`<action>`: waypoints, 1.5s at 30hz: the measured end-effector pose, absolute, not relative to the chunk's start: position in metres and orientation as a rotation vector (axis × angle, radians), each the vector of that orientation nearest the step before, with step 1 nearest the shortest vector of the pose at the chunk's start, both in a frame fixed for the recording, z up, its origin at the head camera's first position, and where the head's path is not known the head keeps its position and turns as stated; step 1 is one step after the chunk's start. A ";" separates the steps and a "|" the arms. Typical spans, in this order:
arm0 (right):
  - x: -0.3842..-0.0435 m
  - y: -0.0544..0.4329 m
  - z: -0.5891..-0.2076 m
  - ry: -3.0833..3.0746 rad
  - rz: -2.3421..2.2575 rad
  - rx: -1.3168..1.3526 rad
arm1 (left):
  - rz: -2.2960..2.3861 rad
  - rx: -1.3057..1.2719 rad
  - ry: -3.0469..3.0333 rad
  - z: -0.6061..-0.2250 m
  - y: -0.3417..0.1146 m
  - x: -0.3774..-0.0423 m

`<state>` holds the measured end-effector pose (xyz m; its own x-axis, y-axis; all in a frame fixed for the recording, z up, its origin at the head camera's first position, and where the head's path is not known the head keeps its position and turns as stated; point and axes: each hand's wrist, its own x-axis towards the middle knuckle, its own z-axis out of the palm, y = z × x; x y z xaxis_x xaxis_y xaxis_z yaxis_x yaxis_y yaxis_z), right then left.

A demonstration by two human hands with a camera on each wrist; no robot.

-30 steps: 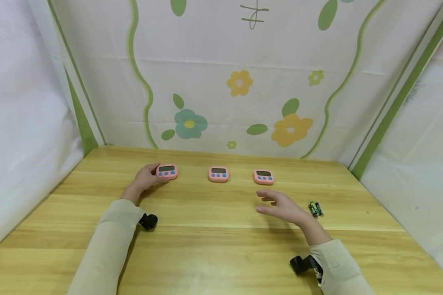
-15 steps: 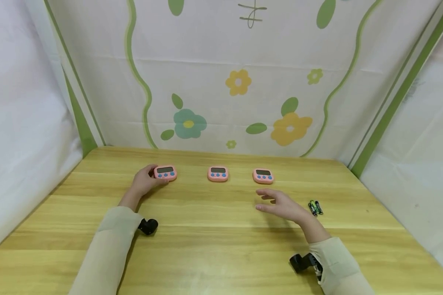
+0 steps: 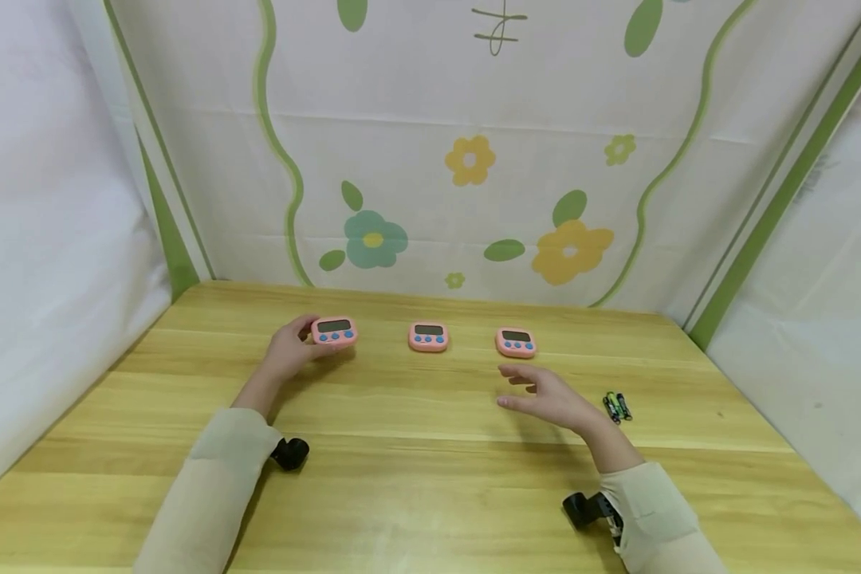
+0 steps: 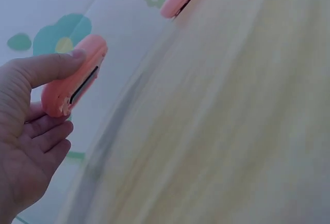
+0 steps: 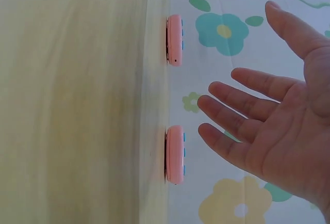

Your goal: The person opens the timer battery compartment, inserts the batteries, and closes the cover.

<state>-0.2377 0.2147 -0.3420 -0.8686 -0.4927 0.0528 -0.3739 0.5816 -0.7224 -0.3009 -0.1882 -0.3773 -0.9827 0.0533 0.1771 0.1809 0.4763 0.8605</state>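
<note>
My left hand [image 3: 289,349] pinches a pink digital timer [image 3: 334,332] by its left side, at the far left of the row. In the left wrist view that timer [image 4: 77,77] is off the table, between thumb and fingers, with part of its underside showing. A second pink timer [image 3: 428,337] lies in the middle and a third timer [image 3: 516,343] to its right, each with a dark screen and blue buttons. My right hand [image 3: 548,397] hovers in front of the third timer, holding nothing. Its fingers are spread apart in the right wrist view.
Several small green and black batteries [image 3: 617,406] lie to the right of my right hand on the wooden table [image 3: 402,494]. A white cloth wall [image 3: 416,96] with printed flowers stands behind the table, and more cloth closes both sides.
My left hand has lifted the left timer off the table and moved it slightly to the right. The right hand has stayed almost still.
</note>
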 end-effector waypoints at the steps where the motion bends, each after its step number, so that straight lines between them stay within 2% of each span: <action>1: -0.238 0.214 -0.341 2.657 -1.158 -0.736 | -1.543 -0.221 -2.582 -0.375 -0.186 -0.299; 7: -0.232 0.205 -0.329 2.654 -1.177 -0.750 | -1.647 -0.337 -2.526 -0.365 -0.168 -0.289; 13: -0.219 0.191 -0.311 2.656 -1.185 -0.737 | -1.677 -0.344 -2.548 -0.361 -0.151 -0.278; 27: -0.220 0.166 -0.302 2.616 -1.233 -0.792 | -1.812 -0.490 -2.467 -0.329 -0.114 -0.234; 33: -0.226 0.156 -0.304 2.538 -1.328 -0.800 | -1.797 -0.562 -2.397 -0.345 -0.104 -0.240; 45: -0.232 0.146 -0.323 2.379 -1.525 -0.713 | -1.820 -0.564 -2.342 -0.353 -0.082 -0.234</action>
